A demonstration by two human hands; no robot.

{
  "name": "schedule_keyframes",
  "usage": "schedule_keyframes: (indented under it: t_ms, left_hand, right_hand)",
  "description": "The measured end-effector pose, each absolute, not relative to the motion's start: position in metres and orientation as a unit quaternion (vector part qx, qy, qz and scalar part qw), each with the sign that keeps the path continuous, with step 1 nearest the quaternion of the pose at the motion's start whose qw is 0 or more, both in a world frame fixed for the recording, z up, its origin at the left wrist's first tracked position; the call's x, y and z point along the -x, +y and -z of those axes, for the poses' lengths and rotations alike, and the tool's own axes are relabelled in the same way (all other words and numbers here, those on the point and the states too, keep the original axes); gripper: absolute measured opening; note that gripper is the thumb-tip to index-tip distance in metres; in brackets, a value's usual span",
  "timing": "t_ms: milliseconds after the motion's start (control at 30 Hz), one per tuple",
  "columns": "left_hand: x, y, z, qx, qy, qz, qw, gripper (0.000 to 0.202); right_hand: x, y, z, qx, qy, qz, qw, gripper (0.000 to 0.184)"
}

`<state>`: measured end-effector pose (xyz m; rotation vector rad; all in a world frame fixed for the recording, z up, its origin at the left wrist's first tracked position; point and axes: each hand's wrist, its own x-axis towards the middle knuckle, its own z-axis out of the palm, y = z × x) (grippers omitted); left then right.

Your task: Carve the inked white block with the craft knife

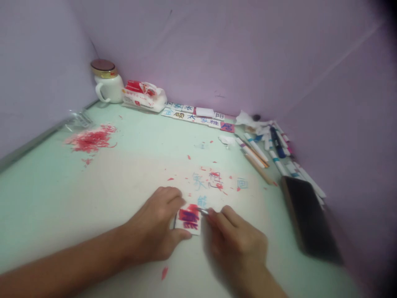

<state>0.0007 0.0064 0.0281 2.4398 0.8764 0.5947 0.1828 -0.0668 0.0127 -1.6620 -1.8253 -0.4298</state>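
Observation:
A small white square tile (195, 230) lies on the table, with a purple character on it and red along its top. My left hand (155, 225) grips it from the left, fingers at the upper edge and thumb at the lower corner. In my right hand (238, 244) is a slim metal-tipped carving tool (203, 211), pinched between the fingers, its tip at the tile's top right corner. Most of the tool is hidden by the hand. Just beyond the tile, a blue character (202, 201) is marked on the table, among scattered red shavings (214, 174).
A red heap of shavings (91, 140) lies at the left. Along the wall are a lidded white mug (113, 87), a tissue pack (144, 97) and rows of character tiles (195, 117). Several pens (277, 142) and a dark phone (307, 215) line the right side.

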Motion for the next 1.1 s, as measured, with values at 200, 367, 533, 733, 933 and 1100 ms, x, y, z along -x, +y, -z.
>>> schedule_keyframes:
  t_ms: [200,367,533,733,933,1100]
  left_hand:
    - [-0.002,0.007,-0.029,-0.889,0.323,-0.217,0.244,0.027]
    - [-0.001,0.007,-0.028,-0.891,0.317,-0.219,0.24,0.026]
    - [-0.002,0.008,-0.031,-0.891,0.316,-0.216,0.245,0.024]
    - [-0.002,0.011,-0.035,-0.9,0.301,-0.184,0.255,0.022]
    - [0.0,0.014,-0.036,-0.906,0.286,-0.171,0.26,0.019]
    - [0.0,0.017,-0.037,-0.909,0.272,-0.165,0.268,0.019]
  right_hand:
    - [-0.184,-0.067,-0.013,0.633,-0.692,0.154,0.311,0.022]
    - [-0.185,-0.067,-0.013,0.631,-0.697,0.139,0.311,0.021]
    - [-0.191,-0.064,-0.012,0.624,-0.704,0.113,0.32,0.022]
    - [-0.201,-0.06,-0.016,0.608,-0.734,0.059,0.296,0.021]
    - [-0.206,-0.055,-0.016,0.593,-0.749,0.067,0.29,0.022]
    - [-0.214,-0.048,-0.017,0.548,-0.783,0.074,0.285,0.02]
